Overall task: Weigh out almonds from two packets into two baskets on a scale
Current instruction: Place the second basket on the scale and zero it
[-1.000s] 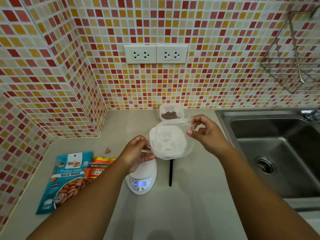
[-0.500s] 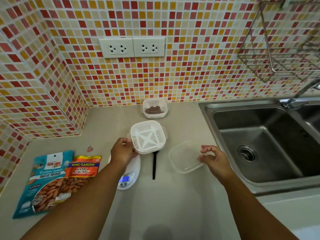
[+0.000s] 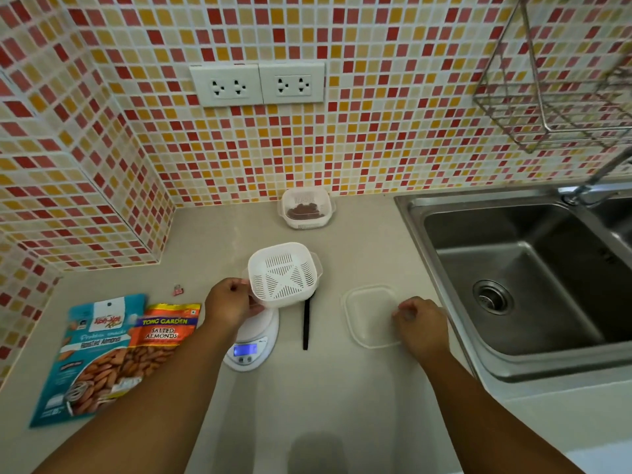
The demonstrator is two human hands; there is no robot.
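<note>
Single head-worn view, steeply down and forward over the countertop (image 3: 342, 388), tiled corner beyond.

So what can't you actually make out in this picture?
- Scale reading: head view, lit display too small and blurred.
- Scale platform: covered by the left hand and white basket.
- Far basket: dark contents too small to identify.
- Wire rack: cut off by the right edge.

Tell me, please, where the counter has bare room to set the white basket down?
Bare counter lies in front of the scale and between the far almond basket and the sink. It is crowded around the packets, black stick and clear lid.
</note>
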